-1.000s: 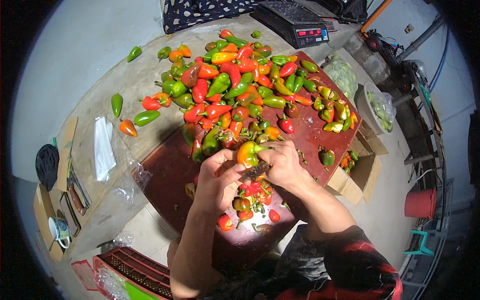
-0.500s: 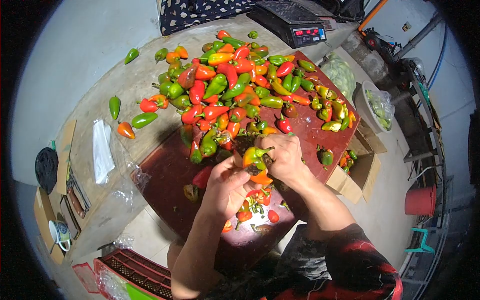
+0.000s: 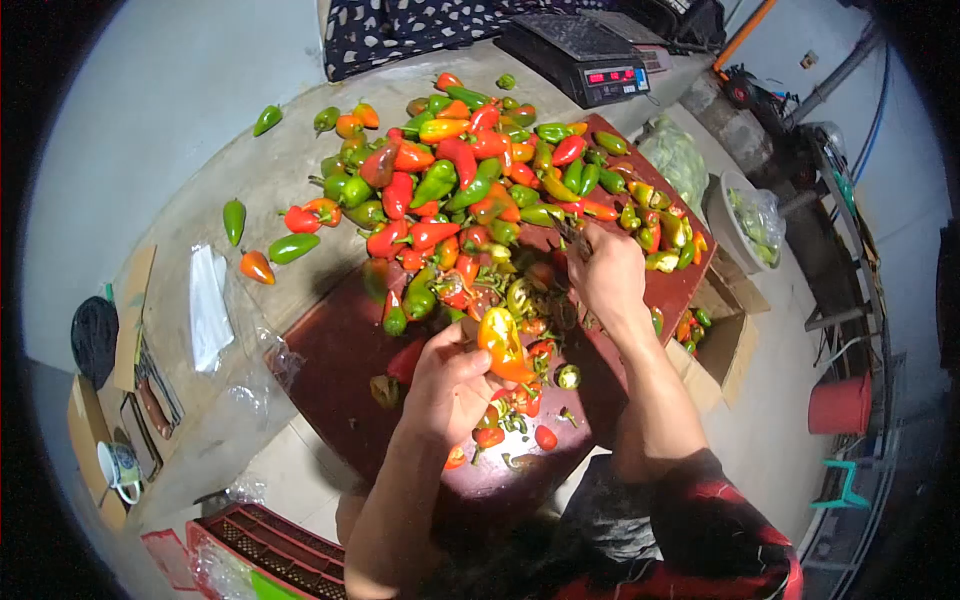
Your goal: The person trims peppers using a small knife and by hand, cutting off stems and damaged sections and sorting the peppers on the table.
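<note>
My left hand holds an orange-yellow pepper, cut open with its pale inside facing up. To the right and farther away, my right hand is closed round a dark tool, whose tip shows near the thumb; the rest is hidden or blurred. A large pile of red, green and orange peppers lies beyond both hands. Cut pieces and green stems are scattered on the dark red board below the held pepper. More cut peppers sit at the board's right side.
A digital scale stands at the back. On the right are a cardboard box, a white tub and a bag of green produce. At left lie white plastic and a mug; a red crate stands lower left.
My right hand has moved away from the pepper, up and to the right. The pepper in my left hand now shows its opened inside; its stem end is no longer on it.
</note>
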`<action>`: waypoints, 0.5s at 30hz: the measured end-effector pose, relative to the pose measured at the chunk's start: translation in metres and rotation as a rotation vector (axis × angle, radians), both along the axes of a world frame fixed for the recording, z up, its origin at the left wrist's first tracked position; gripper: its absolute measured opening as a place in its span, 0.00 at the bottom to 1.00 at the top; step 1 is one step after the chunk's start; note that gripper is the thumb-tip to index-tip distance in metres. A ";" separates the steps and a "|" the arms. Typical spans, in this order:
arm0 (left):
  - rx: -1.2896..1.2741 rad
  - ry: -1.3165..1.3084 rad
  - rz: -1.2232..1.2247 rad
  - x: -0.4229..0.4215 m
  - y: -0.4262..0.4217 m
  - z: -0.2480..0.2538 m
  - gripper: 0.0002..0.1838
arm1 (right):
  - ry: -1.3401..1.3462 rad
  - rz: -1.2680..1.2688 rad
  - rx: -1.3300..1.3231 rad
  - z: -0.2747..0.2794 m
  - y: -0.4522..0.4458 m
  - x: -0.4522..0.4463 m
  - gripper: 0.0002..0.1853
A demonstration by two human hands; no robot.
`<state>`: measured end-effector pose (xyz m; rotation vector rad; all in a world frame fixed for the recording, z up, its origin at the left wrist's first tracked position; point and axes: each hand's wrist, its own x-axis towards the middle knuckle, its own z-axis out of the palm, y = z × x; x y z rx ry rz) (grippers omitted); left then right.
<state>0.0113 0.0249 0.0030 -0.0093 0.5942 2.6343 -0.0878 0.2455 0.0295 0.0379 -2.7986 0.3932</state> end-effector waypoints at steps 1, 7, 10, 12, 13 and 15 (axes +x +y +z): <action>0.001 -0.001 0.007 -0.001 0.001 0.001 0.23 | -0.001 0.007 0.001 -0.002 -0.001 0.003 0.09; 0.029 0.016 0.025 -0.003 0.005 0.001 0.23 | -0.025 0.174 -0.107 -0.018 -0.010 0.015 0.12; 0.009 0.011 0.022 -0.006 0.002 0.001 0.23 | -0.062 0.289 -0.390 -0.018 -0.015 0.020 0.16; 0.050 0.057 0.030 -0.009 0.000 -0.005 0.19 | -0.296 0.361 -0.920 -0.018 -0.020 0.027 0.19; 0.051 0.059 0.024 -0.010 0.002 -0.004 0.19 | -0.292 0.356 -0.919 -0.017 -0.023 0.028 0.19; -0.493 0.074 0.267 -0.010 0.007 0.001 0.17 | -0.395 0.606 -1.072 -0.010 -0.027 0.033 0.14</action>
